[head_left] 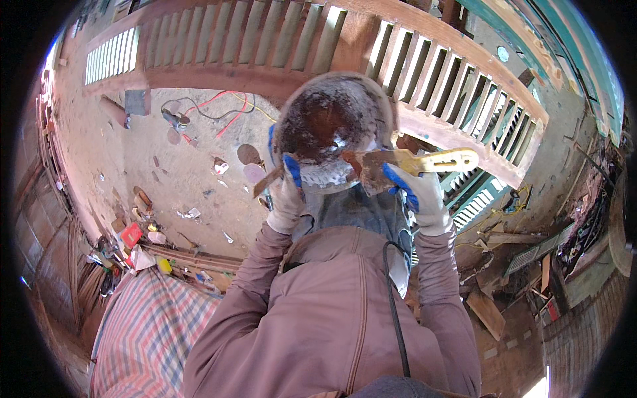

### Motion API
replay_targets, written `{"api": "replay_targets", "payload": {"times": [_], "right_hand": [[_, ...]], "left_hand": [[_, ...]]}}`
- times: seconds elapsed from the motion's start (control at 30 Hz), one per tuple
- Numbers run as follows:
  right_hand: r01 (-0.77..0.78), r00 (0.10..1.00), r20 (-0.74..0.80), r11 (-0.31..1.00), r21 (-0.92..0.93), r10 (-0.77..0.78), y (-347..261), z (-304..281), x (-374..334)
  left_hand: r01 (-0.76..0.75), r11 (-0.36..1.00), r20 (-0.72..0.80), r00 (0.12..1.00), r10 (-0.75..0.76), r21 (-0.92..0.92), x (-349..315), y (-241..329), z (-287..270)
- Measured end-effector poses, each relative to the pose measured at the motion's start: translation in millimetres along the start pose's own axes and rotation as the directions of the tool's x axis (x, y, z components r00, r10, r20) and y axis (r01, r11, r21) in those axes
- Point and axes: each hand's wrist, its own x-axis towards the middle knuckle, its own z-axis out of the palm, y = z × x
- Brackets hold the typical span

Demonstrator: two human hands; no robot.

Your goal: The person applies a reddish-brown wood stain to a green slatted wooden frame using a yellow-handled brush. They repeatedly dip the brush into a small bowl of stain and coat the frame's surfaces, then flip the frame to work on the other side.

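A round basin (332, 123), smeared inside with dark brown and whitish residue, is held in front of my body. My left hand (286, 199), in a pale glove with blue fingers, grips its near left rim, thumb over the edge. A flat brown strip (267, 182) sticks out beside that hand; its kind is unclear. My right hand (421, 199), gloved alike, is closed around a wide putty knife (398, 162) near its blade. The knife's yellowish handle points right, and its brown-coated blade is at the basin's near right rim.
A long reddish-brown slatted wooden panel (265, 78) lies beyond the basin. Left on the floor are a power tool (176, 119) with red and dark cords and sanding discs (249, 154). Checked cloth (156, 325) covers something at lower left. Green slatted shutters (474, 205) lie at right.
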Motion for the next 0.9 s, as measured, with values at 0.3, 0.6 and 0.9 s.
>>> {"api": "replay_targets", "payload": {"times": [0.3,0.6,0.9], "right_hand": [[0.382,0.828,-0.252,0.834,-0.397,-0.500,13,-21,6],[0.240,0.532,0.133,-0.002,-0.971,-0.836,43,-36,72],[0.334,0.658,0.217,0.021,-0.942,-0.721,61,-31,72]], "left_hand": [[-0.172,0.939,-0.208,0.972,0.112,-0.298,67,-12,-41],[-0.272,0.852,-0.353,0.929,0.111,-0.447,150,14,-34],[-0.222,0.881,-0.206,0.968,0.146,-0.418,182,-12,-33]]}}
